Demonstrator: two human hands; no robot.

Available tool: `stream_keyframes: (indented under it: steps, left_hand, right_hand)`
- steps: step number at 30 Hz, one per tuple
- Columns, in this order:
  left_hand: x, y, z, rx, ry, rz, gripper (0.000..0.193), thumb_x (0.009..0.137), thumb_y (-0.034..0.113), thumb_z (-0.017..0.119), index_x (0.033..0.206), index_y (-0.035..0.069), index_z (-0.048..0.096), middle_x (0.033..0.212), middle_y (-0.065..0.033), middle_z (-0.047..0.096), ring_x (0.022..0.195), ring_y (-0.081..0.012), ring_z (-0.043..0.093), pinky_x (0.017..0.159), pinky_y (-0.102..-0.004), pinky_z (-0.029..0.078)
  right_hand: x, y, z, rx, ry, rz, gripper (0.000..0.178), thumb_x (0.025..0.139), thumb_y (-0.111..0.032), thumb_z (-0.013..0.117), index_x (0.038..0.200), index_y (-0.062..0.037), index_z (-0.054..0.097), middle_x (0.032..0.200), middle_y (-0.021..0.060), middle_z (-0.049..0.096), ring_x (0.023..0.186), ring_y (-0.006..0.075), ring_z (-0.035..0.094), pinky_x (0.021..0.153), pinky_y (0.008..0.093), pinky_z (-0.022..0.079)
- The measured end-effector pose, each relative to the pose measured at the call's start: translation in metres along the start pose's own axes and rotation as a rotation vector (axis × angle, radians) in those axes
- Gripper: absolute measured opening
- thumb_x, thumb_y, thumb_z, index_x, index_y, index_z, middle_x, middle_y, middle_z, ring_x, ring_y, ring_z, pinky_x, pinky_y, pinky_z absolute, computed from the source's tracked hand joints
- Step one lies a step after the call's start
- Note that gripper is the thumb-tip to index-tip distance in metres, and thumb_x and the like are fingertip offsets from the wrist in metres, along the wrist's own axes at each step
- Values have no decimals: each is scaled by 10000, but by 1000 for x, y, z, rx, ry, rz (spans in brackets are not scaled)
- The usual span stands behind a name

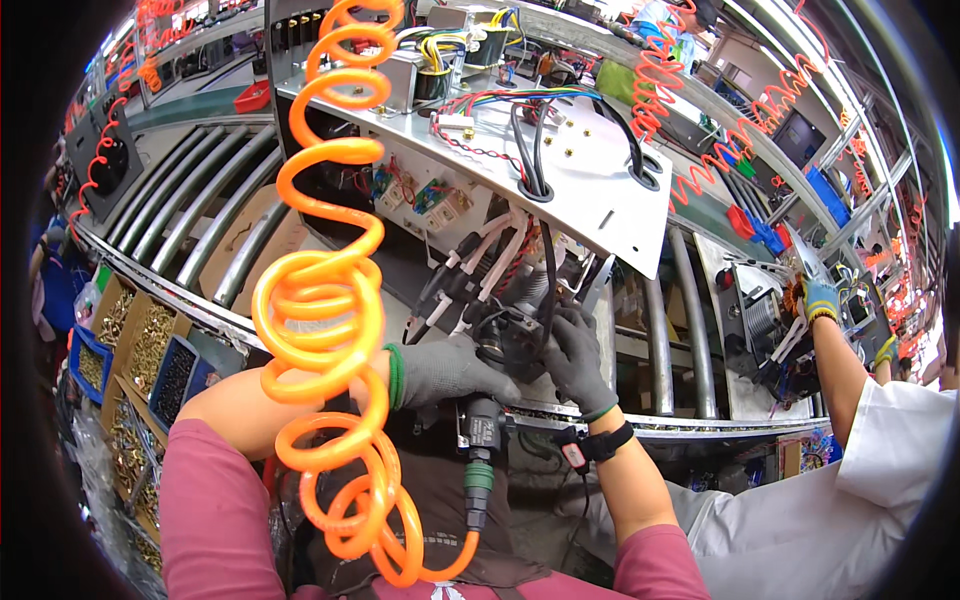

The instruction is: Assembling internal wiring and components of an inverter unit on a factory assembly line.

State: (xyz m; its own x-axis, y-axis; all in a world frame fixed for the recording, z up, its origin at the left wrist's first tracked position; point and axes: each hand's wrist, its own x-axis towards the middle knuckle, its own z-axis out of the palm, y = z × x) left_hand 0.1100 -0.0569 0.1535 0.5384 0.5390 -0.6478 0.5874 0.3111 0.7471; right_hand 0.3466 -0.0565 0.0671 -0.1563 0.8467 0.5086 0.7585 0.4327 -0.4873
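- Black rounded part (508,333) sat just ahead of the person, between the two gloved hands and below the front edge of the pale metal chassis (590,190); its long axis could not be told, since fingers and cables covered much of it.
- Right hand (577,362) lay at its right side, the fingers curled in toward it beside a black cable (548,270); whether they were closed on the part or only touching it, I could not tell.
- Left hand (455,374) lay lower and to its left, the back of the glove up and the thumb side stretched rightward beneath the part; its other fingers were hidden, so its grip could not be told.
- Neither hand was clearly the nearer: both came right up to the part from opposite sides.
- Just below the left hand, a black air tool (483,425) with a green ring pointed back toward the person's body, its lower end joined to the orange coiled hose (343,152).
- Left forearm (255,402) ran nearly crosswise behind the hose coils.
- Right forearm (635,490) rose up and leftward, with a black strap (608,442) around the wrist.
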Motion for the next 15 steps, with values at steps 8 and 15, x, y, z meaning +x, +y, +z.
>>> stream_keyframes:
  steps: [8, 15]
  left_hand:
    - [22, -25, -13, -339, -126, -85, 361, 753, 308, 725, 954, 25, 624, 801, -67, 643, 576, -208, 619, 488, -397, 505]
    - [24, -55, 11, -532, -159, -12, 216, 784, 38, 677, 896, -12, 500, 690, -111, 621, 587, -215, 636, 510, -388, 554]
  right_hand:
    - [0, -3, 0, -19, -28, 44, 180, 862, -170, 614, 974, -53, 692, 1093, 119, 641, 1145, 358, 509, 990, 439, 399]
    - [1, -4, -1, -29, -15, 8, 168, 863, -162, 605, 956, -50, 687, 1083, 125, 641, 1110, 340, 521, 973, 431, 401]
